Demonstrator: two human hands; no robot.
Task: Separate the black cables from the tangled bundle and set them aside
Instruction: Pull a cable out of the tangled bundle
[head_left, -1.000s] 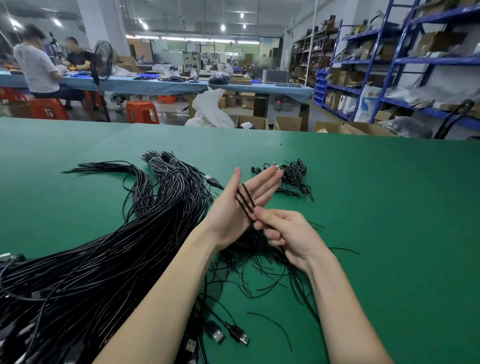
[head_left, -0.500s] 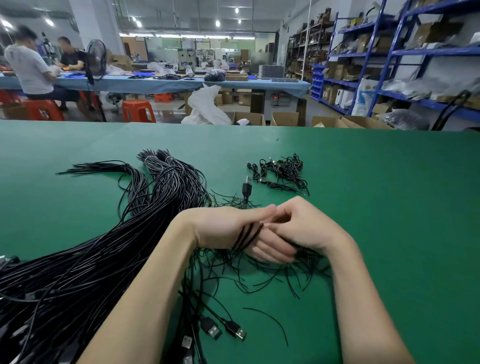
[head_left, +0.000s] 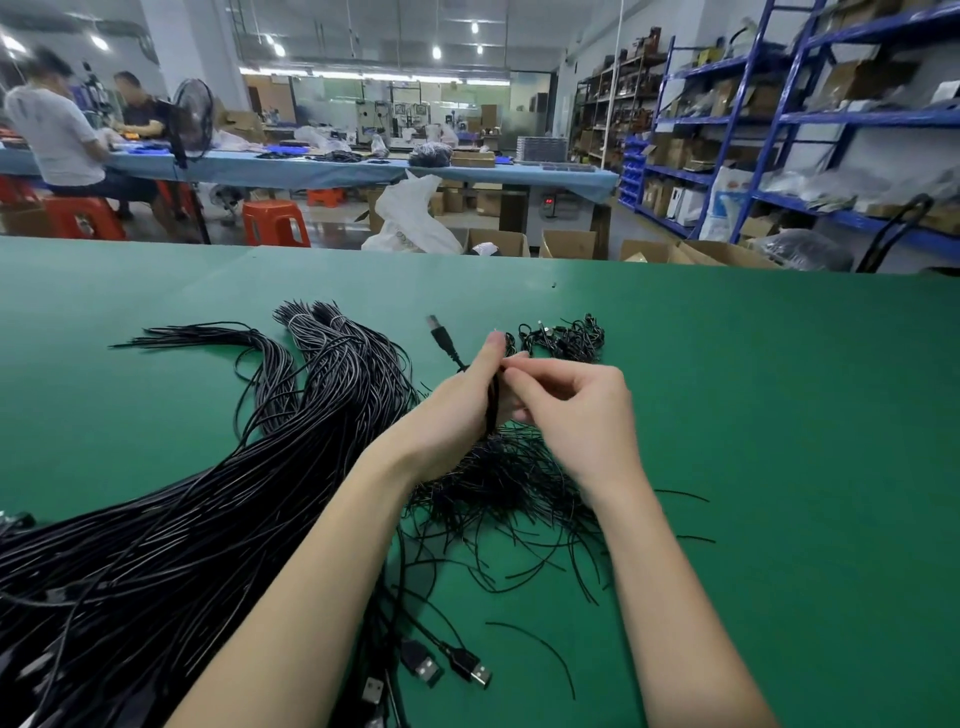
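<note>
On the green felt-covered worktable (head_left: 779, 467), taking the loose tangle of thin black wire ends (head_left: 509, 493) as the landmark, the nearest things are the flat silver-tipped black USB plugs (head_left: 467, 670), lying nearer the camera than the tangle and a little to its left. Left of the tangle, a long thick sheaf of glossy black cables (head_left: 171, 525) sweeps from the near left corner away toward two tied ends.

Directly above the far edge of the tangle the two hands meet. The left hand (head_left: 457, 410) has its fingers curled round a few black cable strands (head_left: 492, 410) that run down into the tangle, and one black USB connector (head_left: 440, 336) sticks up beyond its thumb, blurred. The right hand (head_left: 571, 410) has its fingertips closed in a pinch at the top of those same strands, touching the left thumb; exactly which strand it pinches is hidden between the fingers.

The step in hand looks like isolating one cable from the few gripped. To do it well, the left hand should anchor the rest firmly while the right draws its strand up and away slowly, following its length, not yanking, so loops in the tangle slide free and do not tighten. Lifting clear of the tangle would keep neighbouring ends from being dragged along.

Beyond the tangle lies a small heap of short black leads with tiny plugs (head_left: 566, 340), a likely place for set-aside pieces.
</note>
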